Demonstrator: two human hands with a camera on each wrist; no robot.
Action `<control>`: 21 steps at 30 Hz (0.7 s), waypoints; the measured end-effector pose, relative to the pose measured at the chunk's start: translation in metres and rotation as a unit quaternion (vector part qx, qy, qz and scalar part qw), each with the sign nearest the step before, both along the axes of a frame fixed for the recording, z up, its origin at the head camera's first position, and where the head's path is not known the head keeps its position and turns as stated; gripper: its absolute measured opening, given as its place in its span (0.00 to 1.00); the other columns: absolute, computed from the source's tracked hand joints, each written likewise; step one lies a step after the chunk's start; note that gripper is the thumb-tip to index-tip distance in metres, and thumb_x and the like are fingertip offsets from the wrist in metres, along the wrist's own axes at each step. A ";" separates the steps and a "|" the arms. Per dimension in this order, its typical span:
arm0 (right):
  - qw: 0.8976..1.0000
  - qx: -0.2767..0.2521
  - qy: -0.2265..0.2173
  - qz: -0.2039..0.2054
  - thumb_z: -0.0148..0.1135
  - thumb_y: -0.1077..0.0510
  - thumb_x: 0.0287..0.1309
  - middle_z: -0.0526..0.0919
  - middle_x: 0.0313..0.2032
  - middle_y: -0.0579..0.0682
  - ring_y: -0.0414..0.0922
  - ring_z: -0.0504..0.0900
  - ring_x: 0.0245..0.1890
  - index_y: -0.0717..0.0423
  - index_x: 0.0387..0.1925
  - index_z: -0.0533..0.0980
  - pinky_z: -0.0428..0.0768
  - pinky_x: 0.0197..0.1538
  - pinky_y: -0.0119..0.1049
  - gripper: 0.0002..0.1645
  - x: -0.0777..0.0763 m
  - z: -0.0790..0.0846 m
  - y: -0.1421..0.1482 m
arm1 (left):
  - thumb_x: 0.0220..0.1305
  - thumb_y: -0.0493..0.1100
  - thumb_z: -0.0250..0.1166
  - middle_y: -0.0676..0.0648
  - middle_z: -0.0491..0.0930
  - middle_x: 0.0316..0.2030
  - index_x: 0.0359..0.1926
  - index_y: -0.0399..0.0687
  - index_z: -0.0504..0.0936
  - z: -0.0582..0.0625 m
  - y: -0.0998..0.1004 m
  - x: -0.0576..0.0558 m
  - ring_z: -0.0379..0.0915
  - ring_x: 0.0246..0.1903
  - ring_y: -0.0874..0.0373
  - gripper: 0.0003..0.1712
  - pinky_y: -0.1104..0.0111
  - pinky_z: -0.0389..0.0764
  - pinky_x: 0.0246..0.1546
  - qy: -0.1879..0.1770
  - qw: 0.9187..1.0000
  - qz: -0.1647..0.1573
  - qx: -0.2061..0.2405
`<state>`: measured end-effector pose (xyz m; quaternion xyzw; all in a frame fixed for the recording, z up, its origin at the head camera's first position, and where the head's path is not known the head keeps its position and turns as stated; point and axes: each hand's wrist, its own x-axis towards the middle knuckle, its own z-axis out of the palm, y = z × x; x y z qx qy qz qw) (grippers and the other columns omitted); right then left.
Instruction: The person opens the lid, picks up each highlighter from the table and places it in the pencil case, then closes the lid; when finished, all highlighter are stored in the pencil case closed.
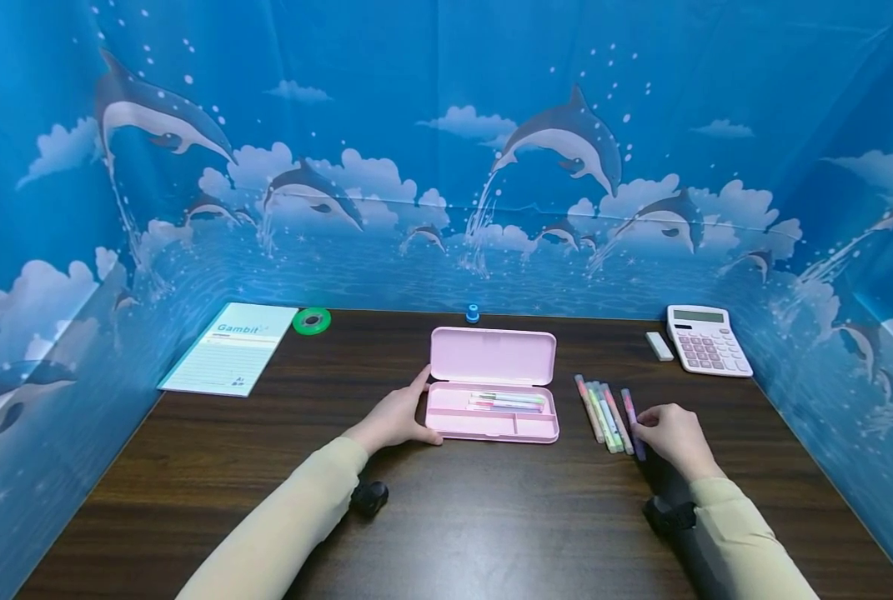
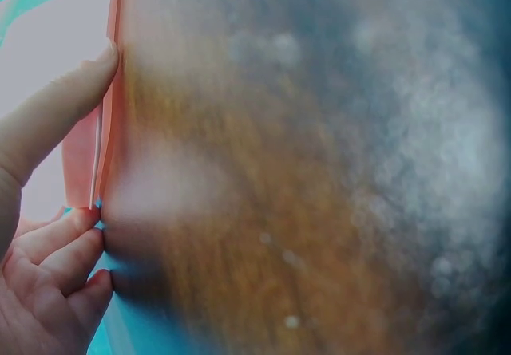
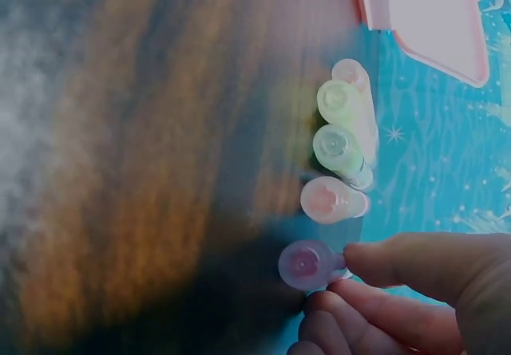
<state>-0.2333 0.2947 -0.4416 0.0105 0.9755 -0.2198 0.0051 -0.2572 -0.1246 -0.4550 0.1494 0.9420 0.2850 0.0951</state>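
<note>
An open pink pencil case (image 1: pixel 493 425) lies on the table with its lid raised toward the back. Several slim pens (image 1: pixel 508 402) lie in its long compartment. My left hand (image 1: pixel 395 419) grips the case's left end; in the left wrist view the thumb (image 2: pixel 76 92) lies along the front wall and the other fingers bend at the side. My right hand (image 1: pixel 671 435) pinches a purple marker (image 1: pixel 630 421) between thumb and forefinger. In the right wrist view that marker (image 3: pixel 305 265) shows its round end. Left of it lie several more markers (image 1: pixel 604 417) side by side.
Back right, a white eraser (image 1: pixel 659 346) lies beside a calculator (image 1: pixel 709 341). A small blue object (image 1: pixel 472 314) stands behind the case. At the back left are a green tape roll (image 1: pixel 322 324) and a paper pad (image 1: pixel 230 350). A dolphin-print curtain (image 1: pixel 386 100) encloses the table.
</note>
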 end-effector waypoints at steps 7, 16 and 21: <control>1.000 -0.003 -0.026 -0.015 0.63 0.58 0.52 0.84 0.30 0.63 0.50 0.76 0.28 0.70 0.30 0.82 0.76 0.34 0.46 0.15 -0.002 0.002 0.001 | 0.40 0.56 0.79 0.44 0.68 0.64 0.75 0.46 0.40 0.000 0.000 0.001 0.67 0.61 0.48 0.71 0.55 0.66 0.62 0.005 1.000 -0.002 0.000; 0.999 -0.009 -0.029 -0.040 0.62 0.60 0.49 0.83 0.27 0.60 0.50 0.74 0.27 0.71 0.29 0.81 0.71 0.28 0.38 0.14 -0.001 0.005 -0.002 | 0.40 0.56 0.79 0.43 0.68 0.64 0.75 0.46 0.40 0.002 0.001 0.000 0.67 0.61 0.47 0.71 0.54 0.65 0.62 -0.004 1.000 0.002 0.000; 0.997 -0.026 -0.042 -0.057 0.62 0.60 0.50 0.82 0.24 0.58 0.49 0.75 0.26 0.72 0.30 0.81 0.71 0.26 0.36 0.14 -0.001 0.005 -0.002 | 0.40 0.56 0.79 0.43 0.68 0.64 0.75 0.46 0.40 0.002 0.001 0.001 0.67 0.61 0.47 0.71 0.54 0.65 0.62 -0.004 1.000 0.003 0.000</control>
